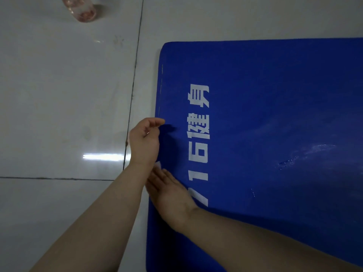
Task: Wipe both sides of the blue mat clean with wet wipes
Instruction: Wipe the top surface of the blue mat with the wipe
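The blue mat lies flat on the tiled floor, white printed characters running along its left side. My right hand presses flat on the mat near its left edge, fingers straight, with a white wet wipe showing at the fingertips. My left hand hovers over the mat's left edge just above the right hand, palm turned up and fingers loosely curled, holding nothing. Wet streaks glisten on the mat at the right.
Glossy grey floor tiles with dark grout lines spread to the left of the mat. A clear bottle with a pinkish tint lies at the top left.
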Tool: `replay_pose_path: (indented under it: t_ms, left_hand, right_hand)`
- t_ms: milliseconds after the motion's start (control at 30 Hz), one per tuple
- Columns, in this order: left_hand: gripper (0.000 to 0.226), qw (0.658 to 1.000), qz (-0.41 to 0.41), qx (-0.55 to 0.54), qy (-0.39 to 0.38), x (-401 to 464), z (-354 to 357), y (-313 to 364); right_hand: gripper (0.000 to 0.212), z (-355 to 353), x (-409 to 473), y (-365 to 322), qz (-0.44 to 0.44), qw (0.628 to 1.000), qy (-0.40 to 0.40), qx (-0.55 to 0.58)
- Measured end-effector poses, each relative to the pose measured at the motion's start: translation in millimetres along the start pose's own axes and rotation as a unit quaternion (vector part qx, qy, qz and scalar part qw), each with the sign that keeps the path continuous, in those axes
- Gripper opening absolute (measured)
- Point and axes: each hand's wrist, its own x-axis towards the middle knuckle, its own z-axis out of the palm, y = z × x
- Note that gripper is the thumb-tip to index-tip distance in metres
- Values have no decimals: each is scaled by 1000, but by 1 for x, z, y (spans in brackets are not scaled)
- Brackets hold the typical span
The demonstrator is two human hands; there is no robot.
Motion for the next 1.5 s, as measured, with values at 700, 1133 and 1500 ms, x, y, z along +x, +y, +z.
replay_pose_path:
  t_ms: [700,1133,1500]
  left_hand:
    - [33,1000,-7,2,-19,-17,-10,-8]
    - [31,999,-32,-20,-13,-78,-34,-21]
    - [32,999,-38,3,-2,-81,-29,-15]
  right_hand:
    - [49,20,-73,23,-53,998,14,24]
    - [107,-20,-161,97,-148,975,-121,-111]
    - [60,17,-54,-1,-167,984,-59,-6]
